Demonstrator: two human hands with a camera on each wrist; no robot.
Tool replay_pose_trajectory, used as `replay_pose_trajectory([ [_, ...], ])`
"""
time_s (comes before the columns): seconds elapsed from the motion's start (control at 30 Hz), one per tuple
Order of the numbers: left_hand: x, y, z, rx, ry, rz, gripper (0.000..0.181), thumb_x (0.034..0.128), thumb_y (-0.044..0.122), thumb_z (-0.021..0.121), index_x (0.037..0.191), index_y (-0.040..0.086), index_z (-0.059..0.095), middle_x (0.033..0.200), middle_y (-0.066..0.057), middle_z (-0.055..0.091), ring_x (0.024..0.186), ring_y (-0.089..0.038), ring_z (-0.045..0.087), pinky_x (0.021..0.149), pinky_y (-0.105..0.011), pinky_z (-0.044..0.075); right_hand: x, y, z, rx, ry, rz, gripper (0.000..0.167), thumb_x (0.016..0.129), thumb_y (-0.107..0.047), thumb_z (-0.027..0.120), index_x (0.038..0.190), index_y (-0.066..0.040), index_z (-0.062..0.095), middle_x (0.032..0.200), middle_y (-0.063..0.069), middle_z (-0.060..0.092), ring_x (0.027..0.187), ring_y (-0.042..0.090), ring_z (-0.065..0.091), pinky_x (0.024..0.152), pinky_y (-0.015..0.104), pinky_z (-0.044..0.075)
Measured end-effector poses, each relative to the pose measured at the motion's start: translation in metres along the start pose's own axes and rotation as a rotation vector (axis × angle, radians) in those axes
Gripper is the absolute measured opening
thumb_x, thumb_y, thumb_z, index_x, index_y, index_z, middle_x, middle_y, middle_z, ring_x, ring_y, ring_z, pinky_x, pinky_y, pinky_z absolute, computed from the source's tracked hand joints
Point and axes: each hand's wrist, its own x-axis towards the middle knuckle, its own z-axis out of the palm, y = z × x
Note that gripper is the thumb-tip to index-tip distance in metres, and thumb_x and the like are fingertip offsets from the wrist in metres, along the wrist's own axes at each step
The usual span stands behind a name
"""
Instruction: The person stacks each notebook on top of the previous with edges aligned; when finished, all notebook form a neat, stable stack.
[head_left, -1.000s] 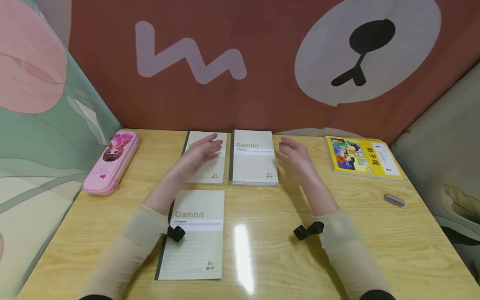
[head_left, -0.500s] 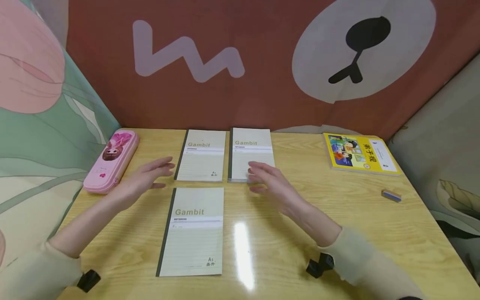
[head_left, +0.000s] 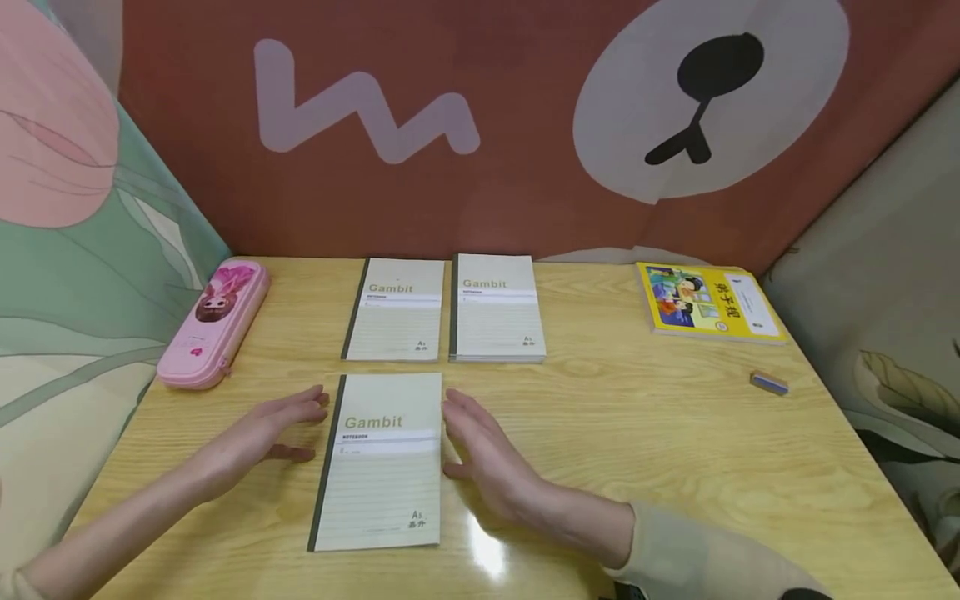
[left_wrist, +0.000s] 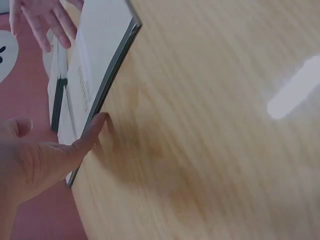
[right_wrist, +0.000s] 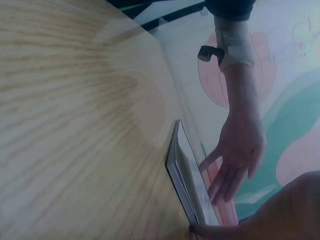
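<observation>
A Gambit notebook [head_left: 382,492] with a dark spine lies flat at the front of the table. My left hand [head_left: 251,437] is beside its spine edge, fingers extended, with a small gap in the head view. On the other side, my right hand [head_left: 495,462] has its straight fingers close along the notebook's right edge; whether they touch it I cannot tell. Behind lie a single matching notebook [head_left: 393,333] and a neat stack of notebooks [head_left: 498,329]. In the right wrist view, the front notebook [right_wrist: 204,192] shows its page edges between both hands.
A pink pencil case [head_left: 213,325] lies at the left of the wooden table [head_left: 637,433]. At the back right is a yellow picture book [head_left: 708,300], with an eraser [head_left: 768,383] in front of it. A printed cloth wall [head_left: 510,200] stands behind the table.
Both hands have drawn back from beside the rear notebooks, the left one swinging out leftward on the way, and come to either side of the front notebook. The notebooks have stayed in place.
</observation>
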Motion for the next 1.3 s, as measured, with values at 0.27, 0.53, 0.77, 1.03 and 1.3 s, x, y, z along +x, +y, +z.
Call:
replay_pose_trajectory([
  [0.27,-0.001,0.001,0.010,-0.100,-0.019,-0.001,0.073,0.1090,0.039,0.041,0.159,-0.010,0.020,0.172,-0.025,-0.002,0.156,-0.052,0.010,0.094,-0.042,0.064,0.000,0.002,0.008,0.039,0.036,0.040,0.074,0.108,-0.042,0.044,0.164,-0.005,0.015,0.174,0.016,0.009,0.158,0.045,0.016,0.118,0.071,0.035],
  [0.53,0.001,-0.006,0.006,-0.094,0.044,-0.033,0.072,0.1111,0.036,0.037,0.160,-0.010,0.014,0.165,-0.032,0.024,0.138,-0.043,0.050,0.092,-0.037,0.064,0.009,0.003,0.001,0.080,0.063,0.080,0.024,0.103,-0.030,0.051,0.103,-0.010,0.064,0.139,0.014,0.058,0.132,0.029,0.054,0.094,0.039,0.054],
  [0.77,0.003,-0.011,0.005,-0.014,0.037,0.001,0.071,0.1038,0.026,0.060,0.157,-0.010,0.029,0.149,-0.031,0.050,0.103,-0.010,0.065,0.084,-0.027,0.063,0.010,0.006,0.000,0.089,0.036,0.054,0.036,0.101,-0.011,0.052,0.133,0.004,0.061,0.130,0.018,0.068,0.107,0.020,0.066,0.090,0.031,0.057],
  [1.03,0.002,0.015,0.001,0.015,0.101,0.164,0.074,0.0997,0.021,0.067,0.159,-0.002,0.031,0.143,-0.027,0.050,0.100,-0.007,0.067,0.085,-0.026,0.064,0.013,-0.009,-0.013,0.037,0.041,-0.033,0.064,0.096,0.003,0.053,0.157,-0.002,0.037,0.147,0.019,0.056,0.094,0.018,0.067,0.084,0.027,0.059],
  [1.3,0.032,0.060,0.016,-0.063,0.196,0.276,0.068,0.1033,0.025,0.063,0.162,0.010,0.032,0.145,-0.021,0.049,0.103,-0.004,0.067,0.090,-0.022,0.062,0.035,-0.046,-0.046,-0.026,0.208,-0.135,0.068,0.093,0.008,0.056,0.157,-0.009,0.041,0.140,0.014,0.057,0.113,0.018,0.061,0.095,0.031,0.057],
])
